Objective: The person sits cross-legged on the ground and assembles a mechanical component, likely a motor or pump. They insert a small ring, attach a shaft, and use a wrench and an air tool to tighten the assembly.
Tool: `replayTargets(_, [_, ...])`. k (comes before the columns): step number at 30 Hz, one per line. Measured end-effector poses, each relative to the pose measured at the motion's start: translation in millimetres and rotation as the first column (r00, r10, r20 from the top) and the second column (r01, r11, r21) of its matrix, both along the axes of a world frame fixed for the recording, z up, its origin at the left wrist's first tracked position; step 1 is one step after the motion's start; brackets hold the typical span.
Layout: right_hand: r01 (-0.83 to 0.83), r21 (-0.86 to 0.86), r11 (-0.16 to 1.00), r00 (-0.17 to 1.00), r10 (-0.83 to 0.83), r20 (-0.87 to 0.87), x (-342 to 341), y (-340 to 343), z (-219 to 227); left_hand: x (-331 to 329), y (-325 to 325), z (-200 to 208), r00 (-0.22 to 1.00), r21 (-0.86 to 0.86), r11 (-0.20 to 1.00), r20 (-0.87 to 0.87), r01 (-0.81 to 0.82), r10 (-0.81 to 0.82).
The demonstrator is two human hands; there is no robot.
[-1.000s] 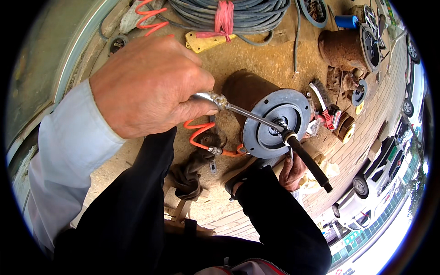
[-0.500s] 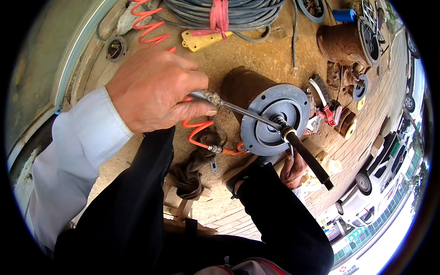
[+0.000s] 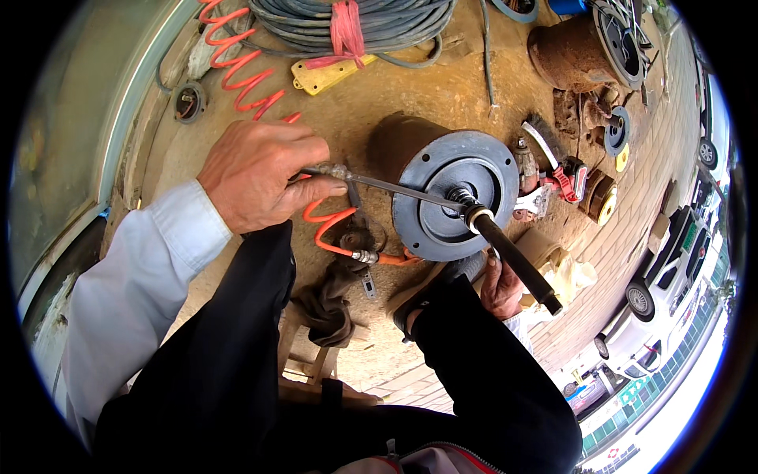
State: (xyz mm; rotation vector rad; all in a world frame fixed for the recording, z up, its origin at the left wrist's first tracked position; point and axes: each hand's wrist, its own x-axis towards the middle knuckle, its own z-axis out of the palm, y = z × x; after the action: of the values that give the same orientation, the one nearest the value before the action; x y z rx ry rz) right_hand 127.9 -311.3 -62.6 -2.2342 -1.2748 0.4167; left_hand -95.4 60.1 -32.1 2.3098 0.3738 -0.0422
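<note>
My left hand [image 3: 264, 174] is closed around the handle of a long screwdriver [image 3: 395, 188]. Its tip rests against a collar with a pale ring [image 3: 475, 218] on the dark shaft [image 3: 517, 261]. Behind that collar a coiled spring [image 3: 458, 194] circles the shaft. The shaft sticks out of the grey round flange [image 3: 412, 213] of a rusty motor housing [image 3: 387, 142]. Below the shaft, my right hand [image 3: 499, 291] has its fingers closed on a slim shiny metal tool [image 3: 495, 254], whose far end is hidden behind the shaft and collar.
An orange coiled air hose [image 3: 320, 229] runs beside the motor. Close by are a brown cloth [image 3: 324, 312], a wire brush [image 3: 543, 142] and a red-handled tool [image 3: 564, 186]. A cable coil [image 3: 355, 31], a yellow power strip [image 3: 328, 75] and another rusty housing [image 3: 564, 59] lie farther off.
The whole view has shifted a little. My left hand has come slightly lower relative to the flange, so the screwdriver lies flatter. Its tip stays at the collar, and my right hand remains below the shaft.
</note>
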Motion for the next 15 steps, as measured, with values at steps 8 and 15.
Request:
replayTargets(8, [-0.035,-0.097,0.995,0.998,0.029,-0.056,4,16,17,3,-4,-4,0.992,0.045,0.994,-0.080,0.103,-0.099])
replayTargets(15, [-0.046,-0.098,0.994,0.985,0.061,0.159,1,16,18,11,-8,0,0.988,0.140,0.979,-0.052,0.150,-0.144])
